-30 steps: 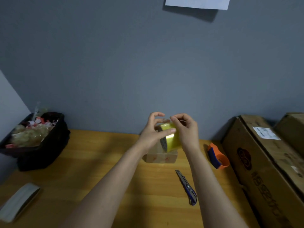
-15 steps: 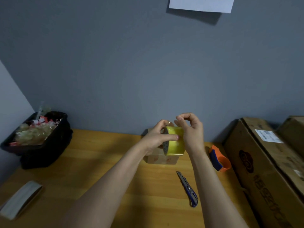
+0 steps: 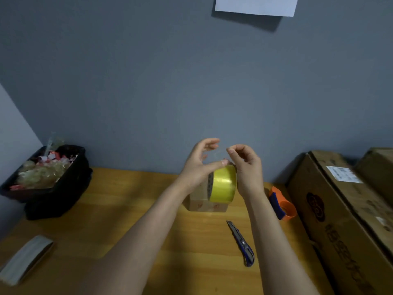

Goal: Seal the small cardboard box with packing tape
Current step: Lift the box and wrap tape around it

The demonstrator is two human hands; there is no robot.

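A yellow packing tape roll [image 3: 223, 186] is held upright in the air between both hands, just above and in front of the small cardboard box [image 3: 202, 206], which sits on the wooden table [image 3: 119, 209]. My left hand [image 3: 197, 167] steadies the roll with its thumb on the top rim, fingers lifted. My right hand [image 3: 247, 169] rests against the roll's right side and pinches a short clear strip of tape [image 3: 219, 154] raised above the roll. Most of the box's top is hidden behind the roll and hands.
A blue utility knife [image 3: 242, 244] lies in front of the box. An orange and blue tape dispenser [image 3: 281, 204] sits to the right, beside large cardboard boxes [image 3: 340, 209]. A black bin [image 3: 53, 182] of scraps stands far left, a grey flat piece [image 3: 25, 258] near left.
The right hand's fingers have lifted off the roll's rim with a strip of tape pulled up. The left hand's fingers have opened upward, thumb still on the roll.
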